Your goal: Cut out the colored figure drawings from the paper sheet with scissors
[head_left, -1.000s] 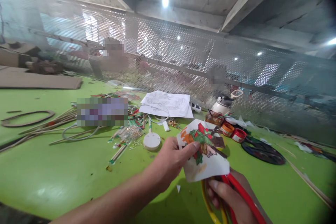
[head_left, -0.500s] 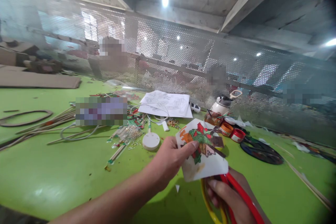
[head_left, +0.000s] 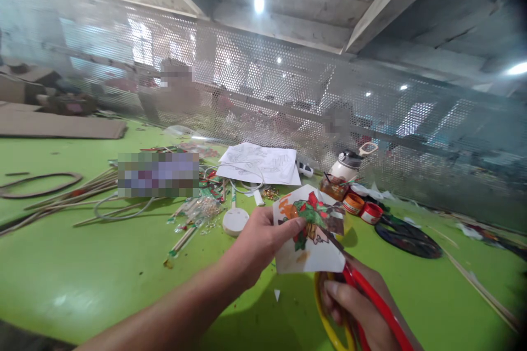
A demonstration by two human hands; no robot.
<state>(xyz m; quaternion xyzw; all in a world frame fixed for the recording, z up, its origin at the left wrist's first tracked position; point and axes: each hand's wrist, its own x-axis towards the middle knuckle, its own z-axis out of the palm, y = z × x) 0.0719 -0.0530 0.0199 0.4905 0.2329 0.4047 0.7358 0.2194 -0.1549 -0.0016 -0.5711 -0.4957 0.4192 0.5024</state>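
My left hand [head_left: 269,238] grips the left side of a painted sheet of paper [head_left: 315,258], thumb on top. The sheet shows red and green leaves with orange patches on white. My right hand [head_left: 354,299] is closed round the handles of a pair of scissors [head_left: 376,296], one handle red and one yellow. A dark blade lies over the sheet at its right side, and the other blade is mostly hidden by the paper. Below the sheet, a small white paper scrap [head_left: 277,295] lies on the green table [head_left: 173,290].
A round white disc [head_left: 236,221], bead packets [head_left: 203,208] and thin sticks [head_left: 88,181] lie to the left. Behind are line drawings [head_left: 261,162]. Paint jars [head_left: 371,212], a dark palette [head_left: 407,238] and a white bottle [head_left: 346,165] stand to the right. A perforated screen [head_left: 255,88] borders the table.
The sheet and both hands have shifted slightly; the sheet's lower right corner has moved left and up. The scissor blade now shows further across the paper.
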